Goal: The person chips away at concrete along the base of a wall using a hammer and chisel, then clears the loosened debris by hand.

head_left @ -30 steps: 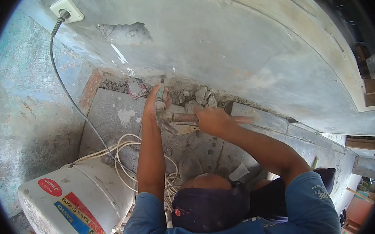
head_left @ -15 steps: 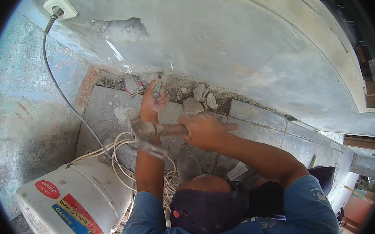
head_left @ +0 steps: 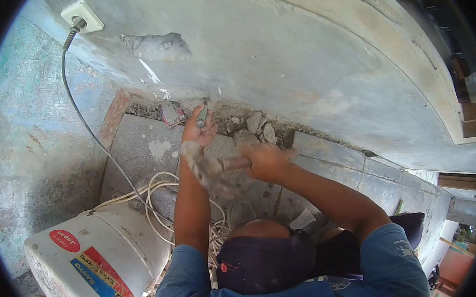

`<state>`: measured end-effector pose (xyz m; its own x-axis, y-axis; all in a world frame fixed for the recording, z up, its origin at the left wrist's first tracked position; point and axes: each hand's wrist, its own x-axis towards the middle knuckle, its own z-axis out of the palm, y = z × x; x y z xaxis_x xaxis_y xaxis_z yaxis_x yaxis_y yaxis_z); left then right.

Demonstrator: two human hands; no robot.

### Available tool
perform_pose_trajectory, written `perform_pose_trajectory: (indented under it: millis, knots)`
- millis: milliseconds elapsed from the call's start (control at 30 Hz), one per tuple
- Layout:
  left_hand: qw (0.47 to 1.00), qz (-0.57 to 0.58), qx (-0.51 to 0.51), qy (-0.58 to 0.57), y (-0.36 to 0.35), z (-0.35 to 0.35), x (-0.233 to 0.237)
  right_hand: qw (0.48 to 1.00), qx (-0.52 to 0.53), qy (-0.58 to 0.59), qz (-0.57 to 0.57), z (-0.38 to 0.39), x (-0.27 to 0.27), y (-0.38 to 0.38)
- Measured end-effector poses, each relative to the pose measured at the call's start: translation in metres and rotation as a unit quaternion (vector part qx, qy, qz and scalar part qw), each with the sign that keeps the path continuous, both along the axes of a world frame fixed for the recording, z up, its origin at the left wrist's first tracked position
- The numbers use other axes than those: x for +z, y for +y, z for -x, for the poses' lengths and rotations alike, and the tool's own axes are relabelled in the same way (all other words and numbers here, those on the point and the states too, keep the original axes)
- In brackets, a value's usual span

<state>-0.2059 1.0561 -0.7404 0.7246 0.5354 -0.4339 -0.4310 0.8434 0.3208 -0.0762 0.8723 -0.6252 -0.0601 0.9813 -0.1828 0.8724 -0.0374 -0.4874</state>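
My left hand (head_left: 200, 130) is closed around a chisel with a green handle (head_left: 202, 118), its tip against the broken strip where the floor meets the wall. My right hand (head_left: 269, 162) grips a hammer (head_left: 209, 167) by its handle. Motion smears the hammer's head, which hangs over my left forearm, between the camera and the arm. Broken chunks of mortar (head_left: 256, 123) lie just right of my left hand. A small crumpled packet (head_left: 172, 114) rests to its left, at the foot of the wall.
A white bucket (head_left: 92, 269) stands at the lower left, with pale coiled cable (head_left: 160, 187) beside it. A dark cord hangs from the wall socket (head_left: 82, 17) down toward the coil. Grey floor tiles (head_left: 327, 156) run along the wall. My knee in dark cloth (head_left: 265, 257) is below.
The hammer and my right hand have moved a little to the right. My left hand still holds the chisel in the same place; the whole view has shifted slightly.
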Motion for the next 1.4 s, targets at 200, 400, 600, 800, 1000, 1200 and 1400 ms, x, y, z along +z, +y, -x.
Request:
perform_pose_trajectory:
  millis: [200,400,600,800,1000,1200,1400]
  knots:
    - [1.000,-0.003,-0.017,-0.023,0.001,0.007,-0.021,0.997,-0.009,0.045,-0.059,0.011,0.009,-0.012]
    - [0.977,-0.002,0.067,0.201,0.003,-0.004,-0.003,0.988,-0.126,0.003,0.094,-0.008,-0.021,0.004]
    - [0.985,0.005,0.016,0.173,-0.011,0.013,-0.029,0.994,-0.102,0.015,0.024,-0.004,-0.017,-0.034]
    - [0.977,-0.127,0.005,0.169,-0.040,0.006,-0.010,0.991,-0.132,0.013,0.031,-0.008,-0.017,-0.047]
    - [0.984,-0.142,-0.003,0.107,-0.045,0.022,0.003,0.997,-0.077,0.005,-0.008,-0.008,-0.003,-0.045]
    - [0.984,-0.151,-0.050,0.082,-0.036,0.022,0.012,0.999,-0.039,-0.008,-0.003,0.004,0.030,-0.032]
    - [0.994,-0.108,-0.007,0.020,-0.033,0.024,-0.010,0.996,0.088,-0.002,0.016,0.015,0.051,-0.023]
